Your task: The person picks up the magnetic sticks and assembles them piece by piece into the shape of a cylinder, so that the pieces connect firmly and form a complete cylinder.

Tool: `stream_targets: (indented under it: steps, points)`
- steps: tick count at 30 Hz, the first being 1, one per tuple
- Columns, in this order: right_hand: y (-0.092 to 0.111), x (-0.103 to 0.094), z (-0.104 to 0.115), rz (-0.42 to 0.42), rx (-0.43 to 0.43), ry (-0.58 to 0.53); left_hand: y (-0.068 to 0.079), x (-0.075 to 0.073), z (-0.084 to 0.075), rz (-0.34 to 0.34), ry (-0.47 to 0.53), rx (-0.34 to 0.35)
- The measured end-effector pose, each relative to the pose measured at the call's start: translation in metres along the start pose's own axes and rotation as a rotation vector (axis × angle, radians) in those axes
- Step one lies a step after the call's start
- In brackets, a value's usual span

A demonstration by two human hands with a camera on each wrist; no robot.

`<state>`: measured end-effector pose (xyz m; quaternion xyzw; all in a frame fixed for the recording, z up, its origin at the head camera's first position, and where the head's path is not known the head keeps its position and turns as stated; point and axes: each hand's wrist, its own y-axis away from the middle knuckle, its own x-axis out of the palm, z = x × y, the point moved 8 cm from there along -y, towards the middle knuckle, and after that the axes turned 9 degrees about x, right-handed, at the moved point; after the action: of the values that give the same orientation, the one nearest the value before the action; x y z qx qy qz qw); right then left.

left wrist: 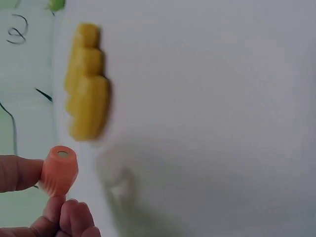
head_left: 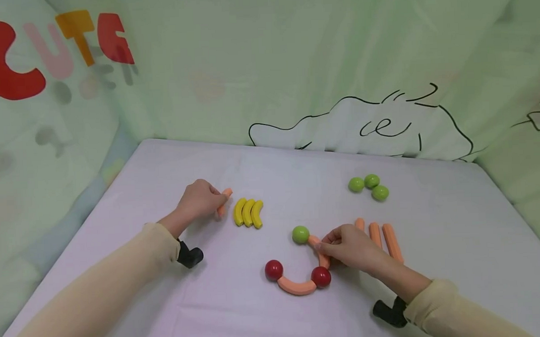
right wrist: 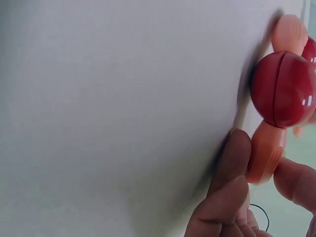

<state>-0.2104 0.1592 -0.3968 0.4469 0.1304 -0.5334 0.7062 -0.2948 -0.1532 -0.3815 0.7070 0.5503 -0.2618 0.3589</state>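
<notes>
At the left of the head view my left hand (head_left: pixel 200 198) pinches an orange piece (head_left: pixel 227 192) above the table. Its end, with a small metal-looking disc, faces up in the left wrist view, between thumb and fingertips. My right hand (head_left: pixel 349 247) pinches a curved orange stick (head_left: pixel 323 258) between thumb and fingers. This stick meets a green ball (head_left: pixel 300 235) at its far end and a red ball (right wrist: pixel 282 90) at its near end. From that red ball another curved orange stick (head_left: pixel 297 287) runs left to a second red ball (head_left: pixel 274 270).
Several yellow banana-shaped pieces (head_left: pixel 248 212) lie side by side just right of my left hand. Three green balls (head_left: pixel 372 187) sit together at the back right. Orange sticks (head_left: pixel 392 243) lie behind my right wrist. The white table (head_left: pixel 203 309) meets a green cloth wall.
</notes>
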Motion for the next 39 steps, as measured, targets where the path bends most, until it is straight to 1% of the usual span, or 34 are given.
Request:
stream_targets:
  steps: [3,5,7,10,14,16,19,23,26,30,34,39]
  points:
    - [0.001,-0.001,-0.002,0.019,0.003,-0.021,0.009,-0.001,-0.018,-0.020,0.038,0.053]
    - [0.001,-0.001,-0.004,0.032,0.005,-0.039,0.016,0.004,-0.034,-0.010,0.058,0.096]
    - [0.001,-0.001,-0.005,0.042,0.006,-0.053,0.024,0.014,-0.049,0.019,0.074,0.136]
    - [0.000,-0.002,-0.005,0.047,-0.007,-0.056,0.032,0.036,-0.065,0.077,0.094,0.190]
    - [-0.002,-0.003,-0.004,0.040,-0.011,-0.040,0.039,0.061,-0.079,0.119,0.084,0.261]
    - [-0.003,-0.003,-0.004,0.039,-0.006,-0.036,0.041,0.070,-0.083,0.120,0.065,0.275]
    - [-0.002,-0.003,-0.005,0.040,-0.003,-0.038,0.043,0.078,-0.087,0.113,0.034,0.277]
    - [-0.001,-0.003,-0.004,0.041,-0.011,-0.042,0.042,0.085,-0.092,0.114,-0.010,0.283]
    - [-0.001,-0.003,-0.004,0.039,-0.019,-0.041,0.041,0.089,-0.095,0.125,-0.017,0.288]
    - [-0.001,-0.002,-0.003,0.039,-0.021,-0.032,0.040,0.094,-0.096,0.140,-0.008,0.283]
    - [-0.002,-0.002,-0.002,0.043,-0.017,-0.021,0.039,0.095,-0.096,0.151,0.002,0.269]
    - [-0.003,-0.002,-0.003,0.034,-0.002,-0.007,0.040,0.095,-0.093,0.183,0.057,0.228]
